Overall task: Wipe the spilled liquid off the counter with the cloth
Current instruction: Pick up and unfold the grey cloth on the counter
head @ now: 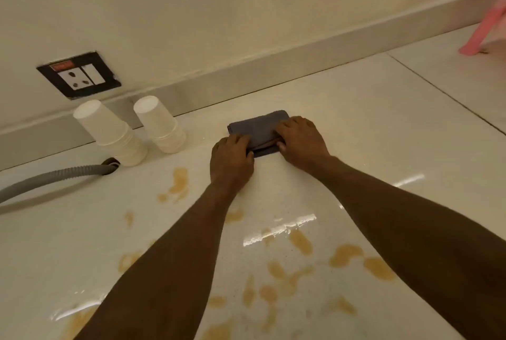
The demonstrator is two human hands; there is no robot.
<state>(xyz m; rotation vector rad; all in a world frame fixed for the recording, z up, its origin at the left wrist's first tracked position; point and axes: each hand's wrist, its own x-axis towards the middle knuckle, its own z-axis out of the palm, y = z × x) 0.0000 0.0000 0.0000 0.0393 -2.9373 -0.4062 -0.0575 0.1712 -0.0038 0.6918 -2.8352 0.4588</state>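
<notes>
A folded dark grey cloth [260, 127] lies flat on the glossy white counter [369, 131], near the back wall. My left hand [231, 161] grips its near left corner, fingers curled over the edge. My right hand [301, 140] rests on its right side, fingertips pinching the near edge where a reddish inner layer shows. Brownish spilled liquid [346, 255] lies in several puddles and drops across the near counter, with one patch [179, 181] left of my left forearm. The cloth sits apart from the puddles.
Two stacks of upside-down white paper cups [109, 131] [160, 125] stand left of the cloth by the wall. A grey corrugated hose [52, 179] runs in from the left edge. A wall socket [78, 75] sits above the cups. A pink object [484, 30] stands at the far right.
</notes>
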